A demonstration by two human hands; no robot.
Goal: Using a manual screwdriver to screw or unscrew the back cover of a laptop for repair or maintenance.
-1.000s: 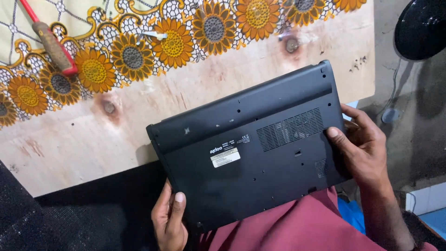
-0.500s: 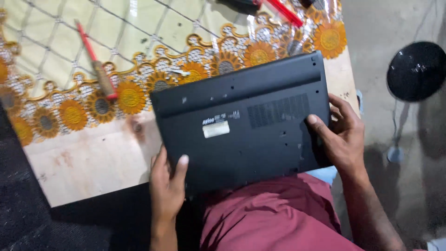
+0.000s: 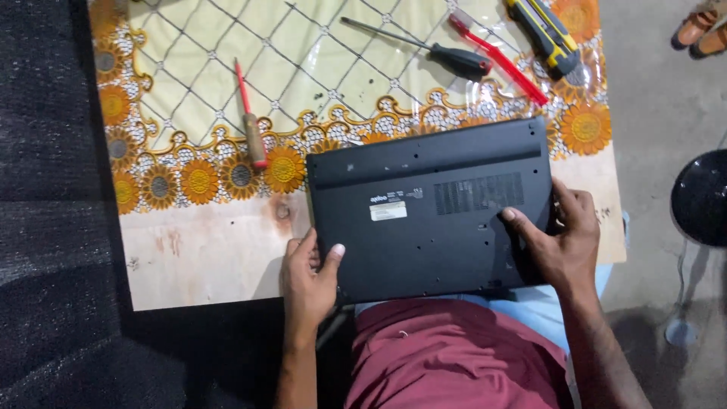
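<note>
Both of our hands were on the black laptop (image 3: 432, 212), which lay upside down, its underside with a vent grille and a pale label facing up. It rested on the wooden board (image 3: 204, 257), its far edge over the patterned plastic cloth (image 3: 303, 68) and its near edge jutting off the board above our lap. Our left hand (image 3: 307, 276) gripped the near left corner, thumb flat on the base and fingers curled round the edge, out of sight beneath. Our right hand (image 3: 564, 242) clasped the right side, thumb stretched in over the base just under the grille and fingers wrapped round the side edge. Neither hand was open; each was closed around the casing.

Up on the cloth, well apart from our hands, we had tools lying loose: a red screwdriver with a wooden handle (image 3: 250, 125) just left of the laptop's far corner, a black-handled screwdriver (image 3: 428, 47), a thin red tool (image 3: 500, 59) beside it, and a yellow and black utility knife (image 3: 547, 32) at the top right. A round black object (image 3: 700, 197) sat on the floor to our right.
</note>
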